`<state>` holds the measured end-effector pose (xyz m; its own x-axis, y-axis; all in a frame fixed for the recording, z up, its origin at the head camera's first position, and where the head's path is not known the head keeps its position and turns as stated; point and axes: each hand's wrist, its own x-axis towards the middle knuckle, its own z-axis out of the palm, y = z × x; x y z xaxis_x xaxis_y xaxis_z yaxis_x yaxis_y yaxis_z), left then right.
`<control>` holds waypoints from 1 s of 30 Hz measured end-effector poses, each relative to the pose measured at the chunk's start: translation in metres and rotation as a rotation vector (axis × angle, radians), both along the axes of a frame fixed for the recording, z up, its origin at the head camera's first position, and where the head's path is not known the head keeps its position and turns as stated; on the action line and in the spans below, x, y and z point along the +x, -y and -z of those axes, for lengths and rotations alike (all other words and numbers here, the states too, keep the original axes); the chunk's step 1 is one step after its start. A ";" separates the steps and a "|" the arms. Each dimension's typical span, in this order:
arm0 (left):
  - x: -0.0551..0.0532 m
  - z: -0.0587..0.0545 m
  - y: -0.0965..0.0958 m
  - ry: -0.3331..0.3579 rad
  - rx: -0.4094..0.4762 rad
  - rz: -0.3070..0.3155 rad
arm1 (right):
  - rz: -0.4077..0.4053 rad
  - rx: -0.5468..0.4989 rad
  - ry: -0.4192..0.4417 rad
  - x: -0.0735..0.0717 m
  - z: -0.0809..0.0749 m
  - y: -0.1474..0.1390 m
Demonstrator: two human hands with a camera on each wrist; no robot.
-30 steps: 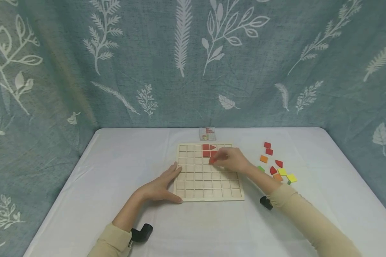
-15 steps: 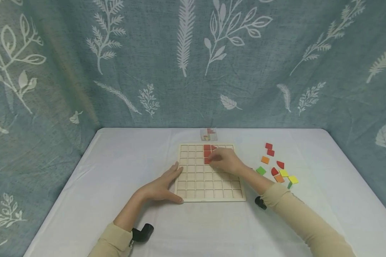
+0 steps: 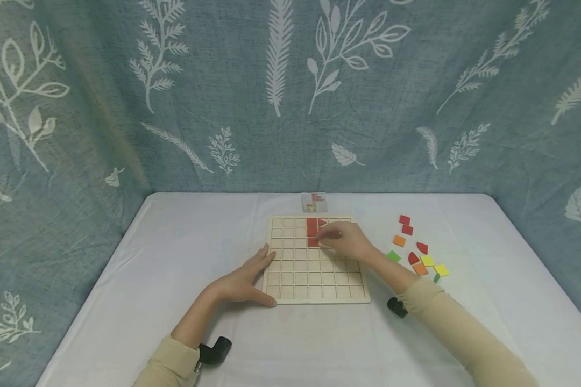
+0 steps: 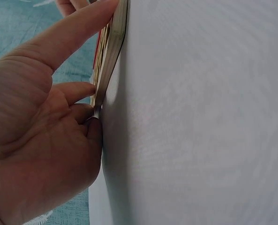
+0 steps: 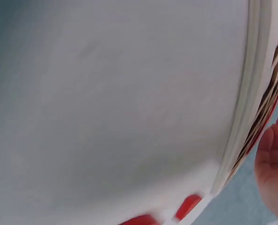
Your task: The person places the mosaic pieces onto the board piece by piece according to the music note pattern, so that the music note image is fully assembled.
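A light wooden grid board (image 3: 300, 279) lies on the white table. Three red squares (image 3: 312, 222) stand in one column of its upper cells, with a red curved-edge piece (image 3: 321, 222) beside the top one. My right hand (image 3: 346, 240) hovers over the board's upper right, its bent fingertips at the lowest red square; no tile shows between them. In the right wrist view those fingers (image 5: 272, 150) are partly cut off. My left hand (image 3: 244, 277) rests along the board's left side, fingers extended over the edge and thumb at the near corner.
To the board's right lie loose pieces: red squares (image 3: 404, 220), orange squares (image 3: 399, 241), a green piece (image 3: 393, 256), red rounded pieces (image 3: 422, 248) and yellow squares (image 3: 441, 270). A small pattern card (image 3: 314, 202) stands behind the board. A patterned curtain (image 3: 271, 150) hangs beyond the table.
The red square that my right hand held has gone into the third cell of the column. The right fingers have since shifted slightly right; my left hand has stayed put.
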<state>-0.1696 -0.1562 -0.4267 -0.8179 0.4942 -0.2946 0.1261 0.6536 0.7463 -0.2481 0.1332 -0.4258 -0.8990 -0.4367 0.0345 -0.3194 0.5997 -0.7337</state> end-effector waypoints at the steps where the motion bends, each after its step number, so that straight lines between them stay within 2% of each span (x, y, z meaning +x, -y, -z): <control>1: 0.000 0.000 0.000 0.000 0.001 -0.001 | 0.021 -0.016 0.019 0.000 -0.001 -0.006; 5: -0.001 0.001 -0.001 -0.001 -0.005 -0.004 | 0.142 -0.044 0.100 -0.001 -0.005 -0.034; 9: -0.002 0.002 -0.001 -0.002 -0.014 -0.008 | 0.296 0.019 0.139 -0.005 -0.002 -0.067; 12: -0.003 0.003 -0.002 0.001 -0.014 -0.015 | 0.370 0.055 0.140 -0.007 -0.001 -0.093; 16: -0.003 0.005 -0.004 0.010 -0.012 -0.029 | 0.401 0.074 0.115 -0.005 -0.004 -0.124; 21: -0.003 0.005 -0.005 0.009 0.002 -0.028 | 0.461 0.060 0.180 -0.002 -0.006 -0.152; 26: -0.001 0.004 -0.005 0.000 0.012 -0.019 | 0.483 0.093 0.228 -0.002 -0.002 -0.165; 30: 0.000 0.002 -0.005 -0.004 0.019 -0.020 | 0.479 0.116 0.216 -0.003 0.000 -0.167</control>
<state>-0.1696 -0.1515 -0.4287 -0.8285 0.4836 -0.2822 0.1164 0.6417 0.7581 -0.2507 0.3000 -0.4260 -0.9796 0.0342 -0.1978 0.1611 0.7220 -0.6729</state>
